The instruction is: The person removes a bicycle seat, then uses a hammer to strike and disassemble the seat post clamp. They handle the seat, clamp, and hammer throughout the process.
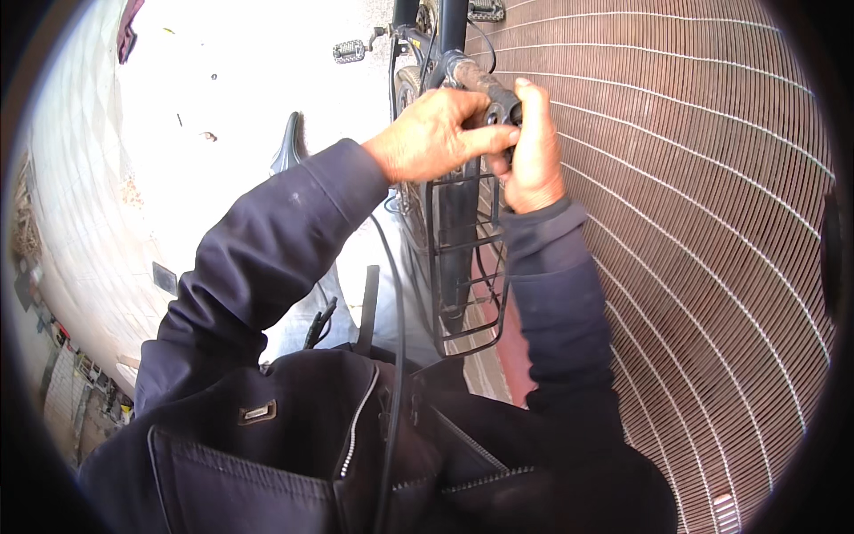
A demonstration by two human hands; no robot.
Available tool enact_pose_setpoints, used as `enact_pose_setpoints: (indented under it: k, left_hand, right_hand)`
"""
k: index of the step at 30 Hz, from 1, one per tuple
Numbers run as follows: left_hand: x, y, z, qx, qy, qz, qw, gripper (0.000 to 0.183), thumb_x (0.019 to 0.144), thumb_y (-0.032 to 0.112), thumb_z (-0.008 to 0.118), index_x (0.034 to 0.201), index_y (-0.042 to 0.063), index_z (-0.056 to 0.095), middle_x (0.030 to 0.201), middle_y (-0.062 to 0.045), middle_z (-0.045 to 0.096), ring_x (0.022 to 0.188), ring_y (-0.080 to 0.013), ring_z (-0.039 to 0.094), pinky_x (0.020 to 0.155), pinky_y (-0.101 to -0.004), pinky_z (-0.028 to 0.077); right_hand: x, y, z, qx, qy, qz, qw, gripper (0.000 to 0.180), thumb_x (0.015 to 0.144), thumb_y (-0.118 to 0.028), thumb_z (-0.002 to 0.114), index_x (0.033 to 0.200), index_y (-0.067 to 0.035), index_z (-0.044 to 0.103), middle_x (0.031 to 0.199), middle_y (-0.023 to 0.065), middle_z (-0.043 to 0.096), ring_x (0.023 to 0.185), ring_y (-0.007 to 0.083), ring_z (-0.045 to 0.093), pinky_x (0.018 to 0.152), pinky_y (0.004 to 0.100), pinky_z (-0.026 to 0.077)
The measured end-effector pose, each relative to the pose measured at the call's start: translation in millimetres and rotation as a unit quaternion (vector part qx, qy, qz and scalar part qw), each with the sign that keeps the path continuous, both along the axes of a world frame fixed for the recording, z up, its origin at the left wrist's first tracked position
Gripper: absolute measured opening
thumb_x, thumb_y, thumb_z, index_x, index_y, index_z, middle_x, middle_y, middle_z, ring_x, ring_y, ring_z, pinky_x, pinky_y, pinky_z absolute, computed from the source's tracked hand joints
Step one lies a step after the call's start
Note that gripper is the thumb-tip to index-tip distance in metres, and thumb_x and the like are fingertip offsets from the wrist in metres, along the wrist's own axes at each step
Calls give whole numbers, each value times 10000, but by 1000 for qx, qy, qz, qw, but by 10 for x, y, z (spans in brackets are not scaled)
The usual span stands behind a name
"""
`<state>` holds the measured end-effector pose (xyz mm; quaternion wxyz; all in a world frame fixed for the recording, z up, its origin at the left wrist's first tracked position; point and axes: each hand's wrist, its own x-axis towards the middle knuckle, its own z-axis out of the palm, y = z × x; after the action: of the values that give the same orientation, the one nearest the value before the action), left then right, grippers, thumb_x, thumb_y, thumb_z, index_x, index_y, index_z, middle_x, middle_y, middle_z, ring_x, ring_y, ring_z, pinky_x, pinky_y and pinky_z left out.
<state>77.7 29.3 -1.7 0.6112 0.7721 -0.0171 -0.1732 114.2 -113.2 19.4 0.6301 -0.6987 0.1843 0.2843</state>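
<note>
A dark bicycle frame [452, 30] stands before me, with a worn, brownish tube [475, 75] that ends in a black fitting with a round hole [495, 115]. My left hand [434, 133] holds this fitting from the left, its thumb across the front. From the right my right hand [536, 150] grips the same end, thumb up and fingers partly hidden behind it. Below both hands a black metal rear rack [467, 250] extends over the wheel's mudguard [457, 267]. The bicycle's saddle does not show on the tube.
A bicycle saddle [288, 145] lies on the pale ground to the left. One pedal [349, 51] sticks out at the upper left of the frame. A brown slatted mat or screen [680, 167] fills the right side. Small bits and a dark flat piece [165, 278] lie at left.
</note>
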Motion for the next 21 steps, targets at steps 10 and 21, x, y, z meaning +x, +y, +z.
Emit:
enact_pose_setpoints:
  k: [10,21]
  left_hand:
    - [-18,142,47,-201,125,37,971,394,972,402,486,907,36,614,612,12,519,557,-65,505,534,-211,411]
    - [-640,496,-531,-114,234,182,948,355,975,344,496,848,26,590,596,7,507,536,-63,480,508,-219,378]
  right_hand:
    - [-74,-208,109,94,41,7,995,357,966,-351,405,835,-61,567,652,21,541,477,63,439,398,205,291]
    - [-207,-462,-83,162,37,-68,984,330,983,-299,382,952,-29,569,692,55,556,516,87,444,457,212,339]
